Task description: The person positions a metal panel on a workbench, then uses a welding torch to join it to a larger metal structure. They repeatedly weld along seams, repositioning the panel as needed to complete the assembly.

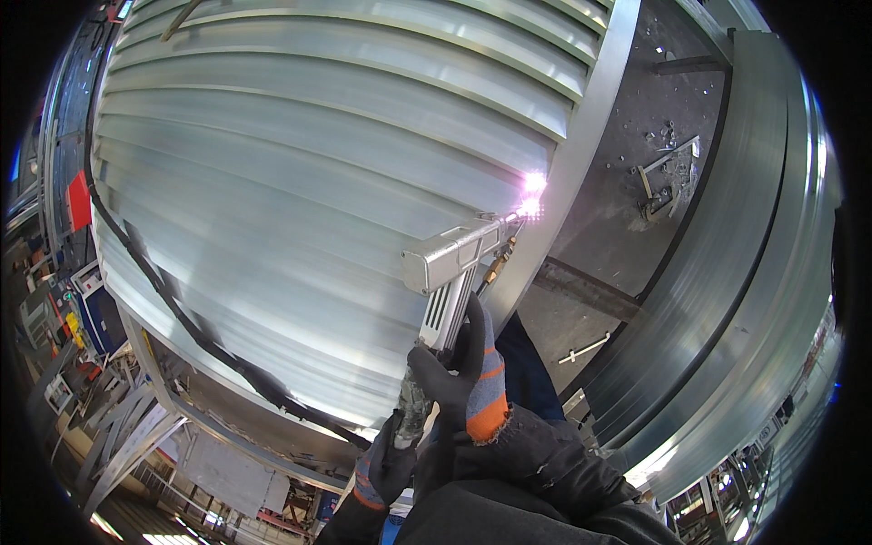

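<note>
My right hand [472, 368], in a dark glove with a grey and orange cuff, is wrapped round the ribbed handle of a silver handheld welding gun [454, 254]. Below it, my left hand [391, 465], gloved too, closes on the wrapped cable end [413, 413] under the handle. The gun's nozzle points up and right. At its tip a bright pink-white glare [533, 193] hides the exact contact spot. That glare lies where a slat of the louvered metal panel [300, 191] meets the panel's side rail [586, 127].
A black cable [195, 327] runs across the panel's left side toward my left hand. Right of the rail, metal scraps [668, 182] lie on the floor beside a dark crossbar [589, 289]. Long stacked metal profiles [727, 272] stand farther right. A blue-and-white machine [98, 309] is at the left.
</note>
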A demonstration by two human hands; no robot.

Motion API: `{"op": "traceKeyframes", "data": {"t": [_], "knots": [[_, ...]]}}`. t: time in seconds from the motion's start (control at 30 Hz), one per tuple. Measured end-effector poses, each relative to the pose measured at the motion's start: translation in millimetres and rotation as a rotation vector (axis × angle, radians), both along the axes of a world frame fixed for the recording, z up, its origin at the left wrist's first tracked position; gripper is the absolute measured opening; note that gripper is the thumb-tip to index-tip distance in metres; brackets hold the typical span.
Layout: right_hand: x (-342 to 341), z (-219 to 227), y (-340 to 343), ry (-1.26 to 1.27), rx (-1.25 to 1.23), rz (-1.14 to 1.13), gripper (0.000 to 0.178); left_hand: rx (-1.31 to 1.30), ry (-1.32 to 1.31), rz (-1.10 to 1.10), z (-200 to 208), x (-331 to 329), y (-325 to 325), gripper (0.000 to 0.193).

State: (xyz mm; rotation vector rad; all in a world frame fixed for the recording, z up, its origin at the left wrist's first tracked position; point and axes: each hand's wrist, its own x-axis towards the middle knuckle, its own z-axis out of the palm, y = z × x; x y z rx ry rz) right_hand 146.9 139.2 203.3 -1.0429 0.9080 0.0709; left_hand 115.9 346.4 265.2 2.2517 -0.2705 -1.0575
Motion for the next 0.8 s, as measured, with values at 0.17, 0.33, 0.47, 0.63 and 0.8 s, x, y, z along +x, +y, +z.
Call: {"op": "traceKeyframes", "data": {"t": [0.17,0.33,0.47,0.63,0.8], "knots": [[-3,0,5,0.008,-0.008,-0.015,0.093,0.016,0.058,0.032,2,0,0,0.058],[-7,0,8,-0.006,0.019,-0.021,0.094,-0.02,0.035,0.023,4,-1,3,0.059],[-9,0,11,-0.012,0.015,-0.034,0.095,-0.02,0.023,0.016,6,-3,4,0.059],[-14,-3,15,-0.026,-0.009,-0.009,0.096,0.004,0.058,0.023,7,-5,8,0.059],[-16,-2,18,-0.044,-0.043,-0.011,0.096,0.017,0.142,0.036,7,-10,18,0.062]]}}
